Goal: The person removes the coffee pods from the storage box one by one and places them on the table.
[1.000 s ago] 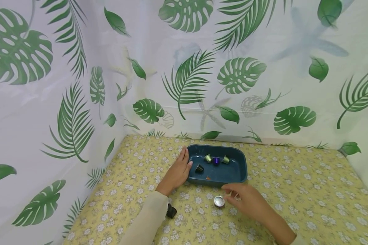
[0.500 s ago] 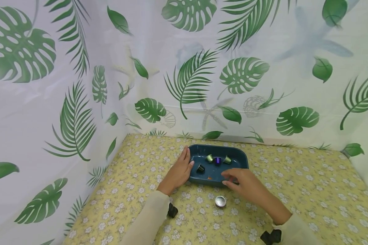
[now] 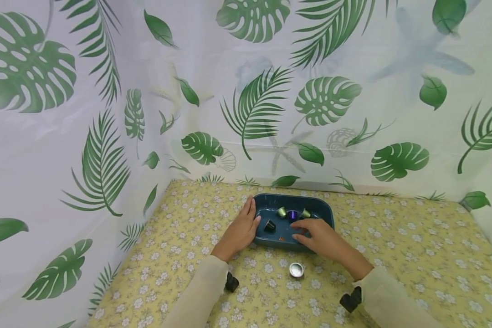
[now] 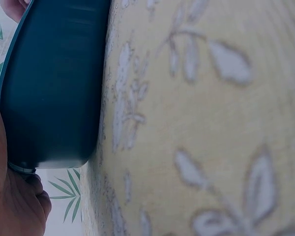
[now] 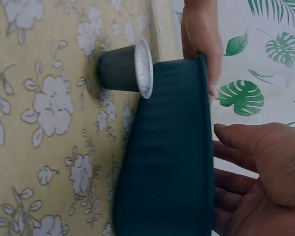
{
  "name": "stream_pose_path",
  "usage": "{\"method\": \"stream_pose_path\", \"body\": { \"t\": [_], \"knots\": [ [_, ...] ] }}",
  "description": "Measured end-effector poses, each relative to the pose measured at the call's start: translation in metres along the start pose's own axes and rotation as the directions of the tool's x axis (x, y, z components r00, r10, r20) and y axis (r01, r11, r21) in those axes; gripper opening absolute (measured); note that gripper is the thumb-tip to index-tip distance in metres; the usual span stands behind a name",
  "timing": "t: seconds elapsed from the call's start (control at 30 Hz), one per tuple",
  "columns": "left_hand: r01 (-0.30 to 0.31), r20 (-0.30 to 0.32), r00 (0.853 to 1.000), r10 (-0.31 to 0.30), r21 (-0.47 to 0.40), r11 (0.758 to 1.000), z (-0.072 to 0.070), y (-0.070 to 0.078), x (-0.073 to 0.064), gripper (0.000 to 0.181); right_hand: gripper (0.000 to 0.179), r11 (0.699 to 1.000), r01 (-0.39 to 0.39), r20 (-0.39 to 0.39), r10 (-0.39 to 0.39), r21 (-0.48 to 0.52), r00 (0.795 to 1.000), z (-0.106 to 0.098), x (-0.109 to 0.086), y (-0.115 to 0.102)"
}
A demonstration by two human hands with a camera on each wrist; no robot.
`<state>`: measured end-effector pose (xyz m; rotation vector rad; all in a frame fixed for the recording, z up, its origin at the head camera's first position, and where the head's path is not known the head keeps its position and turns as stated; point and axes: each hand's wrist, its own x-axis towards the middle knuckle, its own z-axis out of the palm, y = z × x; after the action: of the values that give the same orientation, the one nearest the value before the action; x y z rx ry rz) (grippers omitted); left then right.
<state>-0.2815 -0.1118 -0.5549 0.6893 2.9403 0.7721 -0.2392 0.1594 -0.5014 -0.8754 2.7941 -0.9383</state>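
- One foil-topped capsule (image 3: 296, 270) stands upright on the floral cloth (image 3: 410, 255), its axis vertical, on the near side of the right hand's fingertips and outside the tray; of the two hands, the right (image 3: 320, 234) is nearer.
- That right hand reaches over the tray's near rim, thumb and forefinger apart, with nothing to be seen between them; the other fingers are partly hidden.
- One blue tray (image 3: 295, 201) lies lengthwise from the left fingers across to the right hand.
- Inside, beyond the right fingertips: two green capsules (image 3: 281, 212) with one purple-blue capsule (image 3: 293, 215) between them.
- Leftward of those fingertips: one black capsule (image 3: 269, 225) on its side, and one orange bit (image 3: 281, 238) I can't make out fully.
- The left hand (image 3: 241, 230) grips the tray's left end, fingers together outside, thumb over the rim.
- Past all fingers, a leaf-print sheet (image 3: 352, 59) hangs.
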Motion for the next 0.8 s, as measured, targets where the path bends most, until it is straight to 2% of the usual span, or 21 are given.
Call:
{"method": "stream_pose_path", "body": {
  "t": [0.23,0.53,0.8],
  "knots": [
    [0.002,-0.002,1.000,-0.002,0.004,1.000,0.000,0.000,-0.001,0.063,0.026,0.999,0.029,0.043,-0.030,0.021,0.999,0.012,0.011,0.008],
    [0.002,-0.002,1.000,-0.002,0.005,1.000,0.000,0.000,0.000,0.063,0.029,0.996,0.049,0.107,-0.057,0.077,0.993,0.012,0.022,0.009],
    [0.024,0.005,1.000,-0.024,0.014,1.000,-0.001,0.002,-0.001,0.063,0.031,0.992,0.016,0.170,-0.037,0.122,0.985,0.013,0.031,0.013]
  ]
}}
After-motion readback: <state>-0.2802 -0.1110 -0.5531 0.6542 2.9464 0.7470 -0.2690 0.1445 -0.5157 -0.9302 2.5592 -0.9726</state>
